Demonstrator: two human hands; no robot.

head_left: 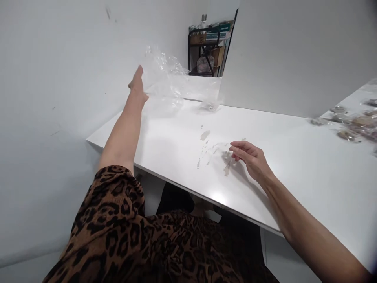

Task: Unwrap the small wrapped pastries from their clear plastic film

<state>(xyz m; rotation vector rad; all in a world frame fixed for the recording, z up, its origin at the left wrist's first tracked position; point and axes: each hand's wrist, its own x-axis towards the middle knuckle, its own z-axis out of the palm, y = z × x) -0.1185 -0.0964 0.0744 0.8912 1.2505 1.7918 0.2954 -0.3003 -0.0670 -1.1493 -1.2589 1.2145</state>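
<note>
My left hand (137, 83) is stretched out to the far left of the white table (171, 149), fingers extended and thumb apart. It is right beside a loose heap of clear, crinkled plastic bags (169, 76); whether it touches them I cannot tell. Over the middle of the table, my right hand (249, 156) has its thumb and index finger close together and the other fingers curled. Faint clear glints show by its fingertips, but what the fingers hold, if anything, cannot be made out. Worn greyish patches (205, 135) mark the tabletop near that hand.
Another clear plastic packet (210, 105) lies by the table's back edge. Several small clear-wrapped items (357, 124) are spread at the far right. A white wall stands on the left, a pale panel (288, 55) behind the table. A black shelf rack (203, 49) with boxes stands beyond.
</note>
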